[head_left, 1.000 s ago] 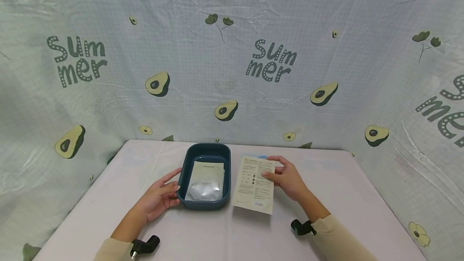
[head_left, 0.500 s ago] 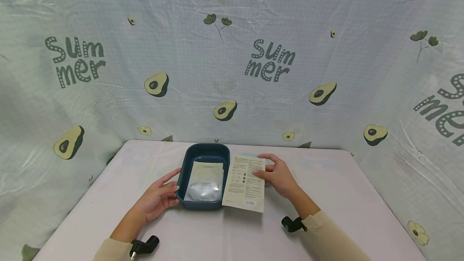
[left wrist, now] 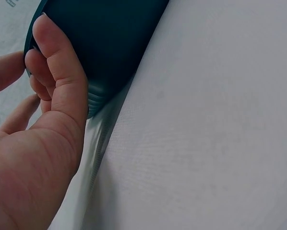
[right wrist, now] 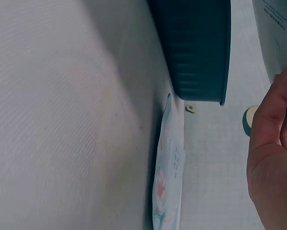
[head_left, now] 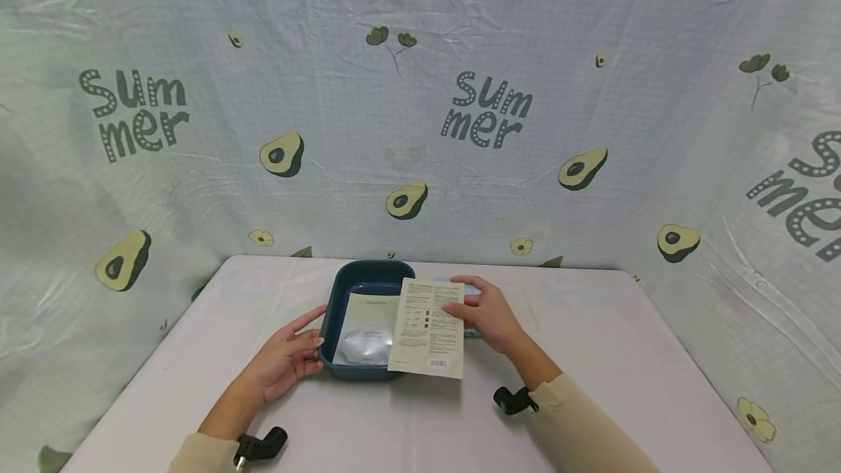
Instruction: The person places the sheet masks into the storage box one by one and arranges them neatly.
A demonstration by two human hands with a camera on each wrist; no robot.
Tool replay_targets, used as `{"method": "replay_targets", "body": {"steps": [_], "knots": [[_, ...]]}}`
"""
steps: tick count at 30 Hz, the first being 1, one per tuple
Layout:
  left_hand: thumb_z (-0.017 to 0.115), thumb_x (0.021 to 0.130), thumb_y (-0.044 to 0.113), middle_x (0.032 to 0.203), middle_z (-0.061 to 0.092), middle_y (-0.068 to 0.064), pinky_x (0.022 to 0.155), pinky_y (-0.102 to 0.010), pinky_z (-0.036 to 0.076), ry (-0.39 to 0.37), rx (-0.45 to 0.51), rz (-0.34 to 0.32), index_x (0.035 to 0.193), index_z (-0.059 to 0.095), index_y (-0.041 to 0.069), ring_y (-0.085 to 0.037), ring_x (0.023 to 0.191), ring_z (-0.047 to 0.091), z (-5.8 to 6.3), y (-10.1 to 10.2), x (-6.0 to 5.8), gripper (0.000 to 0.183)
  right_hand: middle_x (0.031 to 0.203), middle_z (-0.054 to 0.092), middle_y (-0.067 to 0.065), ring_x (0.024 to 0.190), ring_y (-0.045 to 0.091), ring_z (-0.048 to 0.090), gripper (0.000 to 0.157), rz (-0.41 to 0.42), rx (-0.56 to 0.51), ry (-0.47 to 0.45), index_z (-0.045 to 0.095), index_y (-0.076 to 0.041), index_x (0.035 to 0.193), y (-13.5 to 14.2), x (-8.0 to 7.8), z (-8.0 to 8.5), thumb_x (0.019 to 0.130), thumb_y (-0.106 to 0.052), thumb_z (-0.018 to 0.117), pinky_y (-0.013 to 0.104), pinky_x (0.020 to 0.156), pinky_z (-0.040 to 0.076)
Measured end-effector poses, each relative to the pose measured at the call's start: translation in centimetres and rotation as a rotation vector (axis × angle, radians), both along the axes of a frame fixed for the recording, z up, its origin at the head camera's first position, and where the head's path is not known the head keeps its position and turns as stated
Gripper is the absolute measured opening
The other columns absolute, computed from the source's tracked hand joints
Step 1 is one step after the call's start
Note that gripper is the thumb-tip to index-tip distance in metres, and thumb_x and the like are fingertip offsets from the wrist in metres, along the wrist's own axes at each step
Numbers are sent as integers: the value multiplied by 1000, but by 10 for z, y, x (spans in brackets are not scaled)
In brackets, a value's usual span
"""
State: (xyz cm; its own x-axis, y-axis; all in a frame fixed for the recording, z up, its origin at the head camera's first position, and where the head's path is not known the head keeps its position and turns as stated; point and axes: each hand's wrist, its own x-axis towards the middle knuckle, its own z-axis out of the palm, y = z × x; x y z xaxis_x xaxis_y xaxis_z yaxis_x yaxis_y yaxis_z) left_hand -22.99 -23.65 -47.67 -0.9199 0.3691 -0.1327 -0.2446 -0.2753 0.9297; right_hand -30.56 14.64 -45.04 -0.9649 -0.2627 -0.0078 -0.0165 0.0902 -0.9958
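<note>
A deep blue plastic bin (head_left: 374, 268) stands on the table, holding a cream sachet (head_left: 369, 320) with a shiny silvery patch at its lower end. My left hand (head_left: 285, 360) touches the bin's left side with loosely bent fingers; in the left wrist view the thumb (left wrist: 52, 43) lies against the bin's outer wall. My right hand (head_left: 489, 316) pinches a second cream sachet (head_left: 427, 334), thumb in front and fingers behind. Its printed text and barcode face me. Held tilted, it overlaps the bin's right rim and part of the sachet inside.
A pale blue flowered packet (right wrist: 170, 177) lies flat on the table (head_left: 578, 341) right of the bin, mostly hidden behind the right hand and held sachet in the head view. A hanging sheet (head_left: 486, 203) with avocado prints encloses the table at the back and sides.
My right hand has carried its sachet leftward from beside the bin to over the bin's right side. The left hand and the bin have stayed in place.
</note>
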Motion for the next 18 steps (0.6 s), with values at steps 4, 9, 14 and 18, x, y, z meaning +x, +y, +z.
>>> {"method": "replay_targets", "body": {"steps": [4, 9, 14, 18], "knots": [[53, 105, 7, 106, 66, 1, 78, -27, 59, 2, 6, -9, 165, 11, 14, -14, 86, 67, 0, 0, -1, 74, 123, 73, 17, 94, 28, 76, 65, 6, -2, -5, 54, -16, 144, -4, -3, 0, 86, -15, 82, 41, 79, 63], [54, 104, 6, 107, 67, 0, 78, -27, 60, -1, 5, -13, 165, 10, 14, -14, 86, 68, 0, 0, -1, 75, 124, 72, 16, 94, 27, 75, 64, 16, 4, -19, 54, -17, 145, -10, -6, 1, 88, -15, 81, 40, 80, 63], [54, 104, 7, 107, 67, 0, 79, -27, 59, -3, -4, -10, 165, 11, 14, -14, 86, 68, 1, 0, -1, 75, 125, 71, 18, 95, 27, 75, 62, 33, -9, -25, 53, -16, 146, -17, -8, 4, 89, -12, 79, 41, 80, 63], [54, 104, 7, 106, 67, 1, 79, -27, 59, -1, -10, -8, 165, 10, 14, -14, 86, 68, 1, 0, -1, 75, 126, 71, 18, 97, 27, 75, 62, 54, -23, -30, 52, -17, 146, -23, -11, 6, 90, -10, 77, 41, 81, 63]]}}
